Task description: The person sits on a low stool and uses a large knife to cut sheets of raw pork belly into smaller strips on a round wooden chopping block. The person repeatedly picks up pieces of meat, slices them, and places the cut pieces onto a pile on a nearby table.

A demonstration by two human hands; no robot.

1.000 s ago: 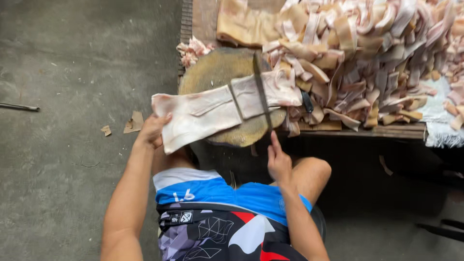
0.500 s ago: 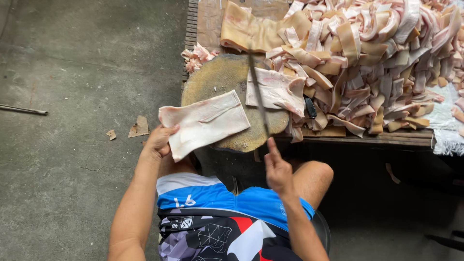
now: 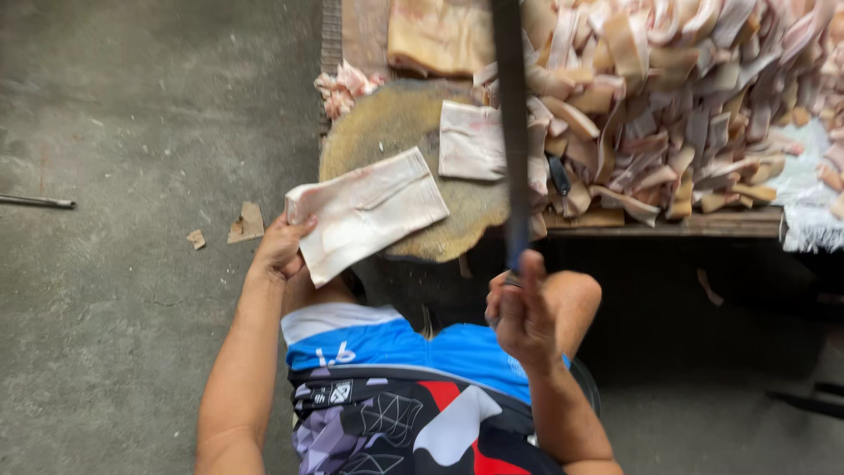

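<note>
Hands of a seated person work over a round, worn yellow-brown wooden chopping block [image 3: 400, 123] that sits at the near edge of a low wooden table [image 3: 703, 224]. The right hand [image 3: 520, 303] is raised near the person's knee, its grip wrapped tightly around the handle of a long dark cleaver [image 3: 512, 132], whose blade rises edge-on up the frame, lifted clear above the block. The left hand [image 3: 280, 248] pinches the near corner of a pale, rectangular slab of pork skin and fat [image 3: 367, 211], fingers curled over its edge; the slab lies partly on the block and overhangs its near-left rim. A second, smaller pale piece [image 3: 473, 141] rests on the block just beside the blade's line, apart from the held slab.

This looks like the pause between chops: one piece parted, blade lifted. A next stroke would seem to call for the held slab to sit squarely on the block under the blade, fingers well back from the edge.

Behind the block, a large heap of pinkish cut strips [image 3: 686, 97] covers the table. Bare grey concrete floor [image 3: 132, 176] lies to the left.
</note>
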